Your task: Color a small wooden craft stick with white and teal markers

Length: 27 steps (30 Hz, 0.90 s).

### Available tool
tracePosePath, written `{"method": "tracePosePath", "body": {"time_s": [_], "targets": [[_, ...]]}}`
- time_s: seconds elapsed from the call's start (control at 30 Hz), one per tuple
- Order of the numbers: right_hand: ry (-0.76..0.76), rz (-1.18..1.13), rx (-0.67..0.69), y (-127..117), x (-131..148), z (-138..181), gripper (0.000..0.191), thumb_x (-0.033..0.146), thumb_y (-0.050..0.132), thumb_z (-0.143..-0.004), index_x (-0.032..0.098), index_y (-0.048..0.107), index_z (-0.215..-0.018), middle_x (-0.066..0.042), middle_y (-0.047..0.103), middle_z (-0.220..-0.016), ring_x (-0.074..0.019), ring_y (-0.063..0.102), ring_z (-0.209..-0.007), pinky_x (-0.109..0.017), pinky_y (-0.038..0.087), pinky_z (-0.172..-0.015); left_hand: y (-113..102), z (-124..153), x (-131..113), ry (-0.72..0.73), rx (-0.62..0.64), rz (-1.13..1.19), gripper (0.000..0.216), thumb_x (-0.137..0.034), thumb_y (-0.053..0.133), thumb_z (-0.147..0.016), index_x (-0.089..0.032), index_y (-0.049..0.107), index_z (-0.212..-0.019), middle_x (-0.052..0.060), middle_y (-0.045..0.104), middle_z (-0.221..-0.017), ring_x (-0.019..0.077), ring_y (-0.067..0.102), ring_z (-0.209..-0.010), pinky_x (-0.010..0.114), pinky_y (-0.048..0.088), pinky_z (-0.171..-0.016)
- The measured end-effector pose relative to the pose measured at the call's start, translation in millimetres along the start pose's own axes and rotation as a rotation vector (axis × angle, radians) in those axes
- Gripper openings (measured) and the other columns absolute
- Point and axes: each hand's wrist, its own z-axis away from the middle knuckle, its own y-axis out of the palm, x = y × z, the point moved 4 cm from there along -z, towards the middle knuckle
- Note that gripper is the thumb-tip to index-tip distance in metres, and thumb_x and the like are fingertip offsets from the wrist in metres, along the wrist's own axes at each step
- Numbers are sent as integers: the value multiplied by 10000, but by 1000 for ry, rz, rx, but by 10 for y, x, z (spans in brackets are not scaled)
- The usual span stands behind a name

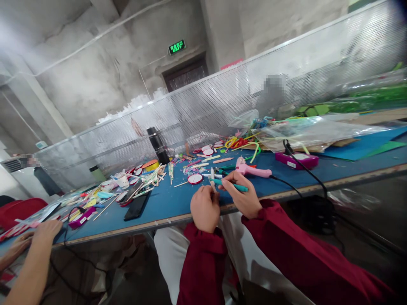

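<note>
My right hand (pixel 243 195) is closed around a teal pen (pixel 241 187), its tip pointing left toward my other hand. Close beside it, at the table's front edge, my left hand (pixel 205 207) is curled in a pinch on a small pale stick (pixel 213 184), mostly hidden by the fingers. The pen tip meets or nearly meets this stick; which, I cannot tell. Just behind my right hand lies a pink glue gun (pixel 254 170) with a black cord. A white disc with a red rim (pixel 195 179) rests behind my left hand.
A black phone (pixel 137 207) and a pile of thin sticks (pixel 155 180) lie to the left. Farther back stands a black bottle (pixel 158 145). Purple boxes (pixel 297 161) with cords sit at both sides. A co-worker's hands (pixel 47 231) are at far left. A perforated screen (pixel 203 101) bounds the table.
</note>
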Motion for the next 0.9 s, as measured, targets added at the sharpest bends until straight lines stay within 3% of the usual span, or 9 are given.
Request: {"method": "tracePosePath", "body": {"time_s": [0.5, 0.9], "targets": [[-10, 48, -108, -30, 0, -9, 187, 298, 596, -899, 221, 560, -732, -3, 663, -686, -163, 606, -647, -299, 487, -642, 7, -27, 15, -17, 8, 17, 114, -265, 592, -932, -210, 596, -832, 17, 674, -868, 181, 606, -866, 295, 355, -728], [-10, 2, -31, -8, -2, 3, 199, 353, 627, -902, 224, 587, -756, -6, 661, -702, -175, 625, -676, -307, 510, -662, -2, -1, 4, -6, 6, -3, 74, -256, 576, -937, -218, 605, -880, 26, 684, -903, 189, 613, -894, 290, 372, -746]]}}
